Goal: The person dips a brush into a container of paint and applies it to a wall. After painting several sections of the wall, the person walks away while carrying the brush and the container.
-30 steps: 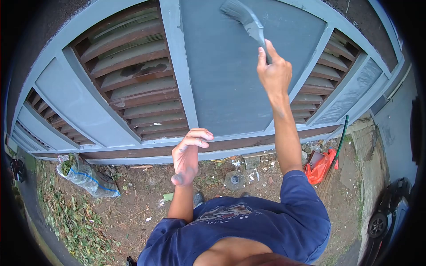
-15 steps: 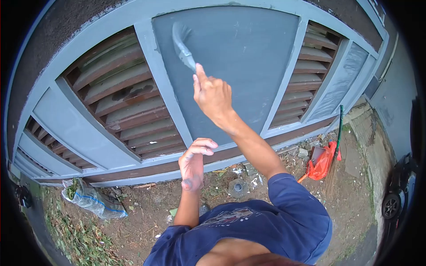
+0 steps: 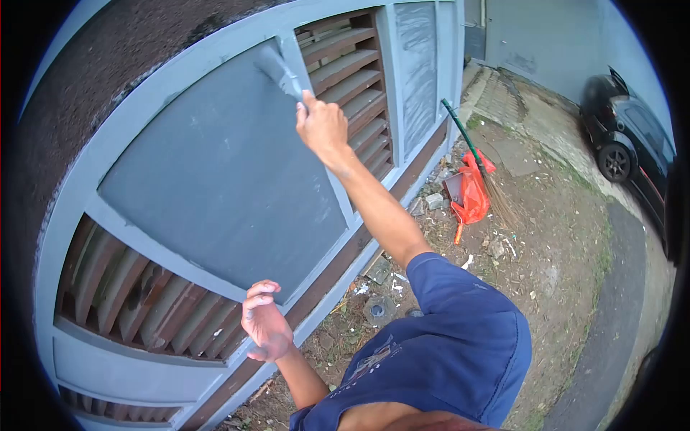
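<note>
My right hand (image 3: 321, 130) is closed around the handle of a paintbrush (image 3: 285, 77), arm stretched forward. The brush's grey-smeared bristles lie at the top right corner of a dark grey panel (image 3: 215, 165), right beside the light grey frame strip (image 3: 295, 57). Low in front of me, my left hand (image 3: 266, 323) is raised with its palm up and fingers loosely bent apart, holding nothing. Pale paint smears mark its fingers and palm. It is nearest the panel's lower corner and overlaps the frame there.
Brown louvred slats (image 3: 352, 79) flank the panel, with more slats (image 3: 144, 302) at lower left. On the dirt stand a red plastic bag (image 3: 471, 194) and a stick broom (image 3: 496, 190). A clear round container (image 3: 378, 310) sits near the wall base. A black car (image 3: 625, 136) is parked at right.
The view has turned right. The paintbrush in my right hand has gone from the panel's upper left area to its upper right corner. My left hand stays raised and empty.
</note>
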Available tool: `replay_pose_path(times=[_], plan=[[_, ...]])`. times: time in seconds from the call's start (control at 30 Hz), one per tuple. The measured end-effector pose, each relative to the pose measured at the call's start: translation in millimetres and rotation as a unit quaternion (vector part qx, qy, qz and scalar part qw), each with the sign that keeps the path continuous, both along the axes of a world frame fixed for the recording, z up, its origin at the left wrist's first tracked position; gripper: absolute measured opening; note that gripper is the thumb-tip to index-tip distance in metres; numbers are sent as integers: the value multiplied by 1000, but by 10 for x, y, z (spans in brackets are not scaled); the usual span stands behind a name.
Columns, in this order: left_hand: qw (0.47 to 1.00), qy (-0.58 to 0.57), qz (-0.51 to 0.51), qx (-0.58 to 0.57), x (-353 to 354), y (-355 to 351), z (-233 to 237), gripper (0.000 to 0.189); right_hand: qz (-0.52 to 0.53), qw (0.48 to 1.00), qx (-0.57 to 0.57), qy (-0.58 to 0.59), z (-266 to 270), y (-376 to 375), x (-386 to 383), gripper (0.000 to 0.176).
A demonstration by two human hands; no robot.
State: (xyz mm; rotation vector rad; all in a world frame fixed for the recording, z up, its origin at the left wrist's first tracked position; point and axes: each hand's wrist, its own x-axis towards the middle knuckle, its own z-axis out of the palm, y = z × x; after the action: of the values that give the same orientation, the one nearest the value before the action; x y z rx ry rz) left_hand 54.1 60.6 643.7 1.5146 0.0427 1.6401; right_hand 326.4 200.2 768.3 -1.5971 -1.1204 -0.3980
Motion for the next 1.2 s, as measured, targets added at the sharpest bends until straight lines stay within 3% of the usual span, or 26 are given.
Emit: replay_pose_path(times=[0.13,0.2,0.23,0.43,0.5,0.67,0.83,0.9,0.97,1.0,1.03,1.07,1.2], plan=[[992,10,-127,-16,375,99,35,85,162,986,-1,-28,-379,-182,-680,21],[986,20,-164,4,600,141,68,84,245,968,-29,-38,-511,-411,-820,27],[976,27,-216,10,694,137,80,84,250,968,-27,-28,-566,-509,-817,30],[952,59,-297,54,1083,20,73,82,158,987,-6,28,-651,-1058,-243,26],[950,52,-304,41,1159,-46,55,83,140,984,-25,104,-719,-1163,-32,22],[964,53,-260,35,1093,-54,22,83,116,984,-67,121,-894,-1282,-123,30],[988,54,-144,10,719,6,-25,84,333,912,19,237,-953,-1013,-507,17],[995,50,-90,-12,535,-19,-15,86,336,915,49,219,-888,-909,-657,14],[998,46,-27,-40,360,-51,-17,88,340,907,55,243,-930,-634,-767,28],[998,44,3,-48,274,-73,-13,89,399,843,46,358,-870,-568,-816,38],[997,41,27,-56,184,-95,-20,89,401,821,20,406,-807,-536,-832,42],[994,36,79,-63,81,-126,-45,89,392,812,10,432,-710,-494,-849,44],[990,55,130,-28,-166,-196,-75,84,391,786,58,476,-462,-127,-843,33]])
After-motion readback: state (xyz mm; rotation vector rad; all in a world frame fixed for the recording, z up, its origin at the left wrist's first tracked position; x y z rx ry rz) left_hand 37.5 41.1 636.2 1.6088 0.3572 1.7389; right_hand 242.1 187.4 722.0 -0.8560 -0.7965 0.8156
